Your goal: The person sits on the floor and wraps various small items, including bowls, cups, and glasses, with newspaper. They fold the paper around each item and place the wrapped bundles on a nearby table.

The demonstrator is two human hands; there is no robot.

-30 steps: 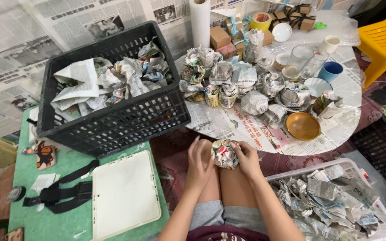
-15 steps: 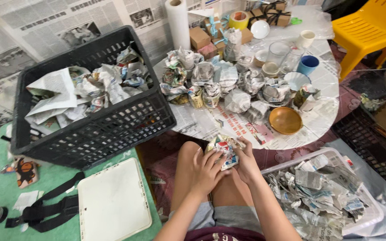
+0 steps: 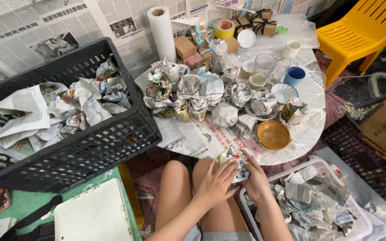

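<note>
Low in the middle of the frame, both hands close around a small newspaper-wrapped bundle (image 3: 232, 163), held above the person's bare knees and just below the near edge of the round bench (image 3: 309, 96); the left hand (image 3: 214, 179) lies over the bundle's left and front side, fingers bent and pressed onto the paper; the right hand (image 3: 254, 178) cups it from the right and underneath, fingers curled against the wrapping, so the bundle sits between the two palms with only its colourful top showing.

On the bench, above the hands, stands a crowd of wrapped bundles (image 3: 211, 96) in crumpled newsprint; a wooden bowl (image 3: 273, 134) sits just beyond the right hand, near the bench's edge; further up are a blue cup (image 3: 294, 76), a clear glass (image 3: 262, 69), a white cup (image 3: 292, 48), a roll of white paper (image 3: 162, 31), a roll of yellow tape (image 3: 224, 29) and small cardboard boxes (image 3: 186, 47).

At the left of the frame a black crate (image 3: 90, 151) holds loose crumpled newspaper; at the lower right a white basket (image 3: 358, 225) holds more paper scraps, just beside the right forearm; a yellow chair (image 3: 362, 33) fills the upper right corner; a white lid (image 3: 94, 216) lies at the lower left on a green mat.
</note>
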